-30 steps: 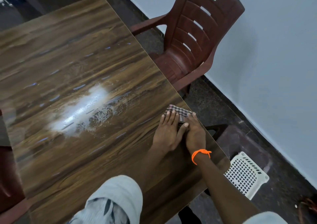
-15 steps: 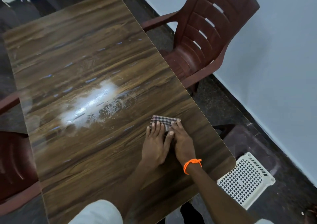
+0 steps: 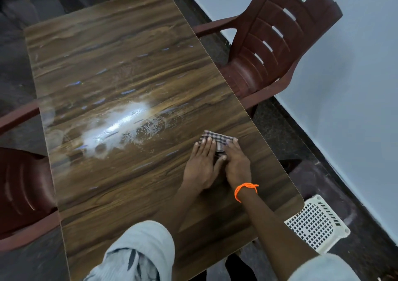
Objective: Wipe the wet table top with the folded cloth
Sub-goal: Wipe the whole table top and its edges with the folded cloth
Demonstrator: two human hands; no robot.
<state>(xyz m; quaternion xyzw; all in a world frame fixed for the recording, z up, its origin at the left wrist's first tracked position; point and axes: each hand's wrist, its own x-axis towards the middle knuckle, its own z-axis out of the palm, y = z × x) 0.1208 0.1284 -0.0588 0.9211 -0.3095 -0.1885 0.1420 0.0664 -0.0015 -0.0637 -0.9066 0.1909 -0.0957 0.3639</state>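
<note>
A folded checked cloth (image 3: 217,139) lies flat on the glossy wood-grain table top (image 3: 120,69), right of its middle. My left hand (image 3: 201,167) presses on the cloth's left half with straight fingers. My right hand (image 3: 238,164), with an orange band at the wrist, lies flat on the cloth's right half, fingers straight. Both hands cover the near part of the cloth. A wet patch with droplets (image 3: 120,127) glistens on the table just left of the cloth.
A brown plastic chair (image 3: 269,50) stands against the table's right edge by the pale wall. Another brown chair (image 3: 21,186) sits at the left edge. A white perforated basket (image 3: 316,224) lies on the dark floor near the table's near right corner.
Both hands have slid the cloth left from the table's right edge toward the wet patch, staying flat on it.
</note>
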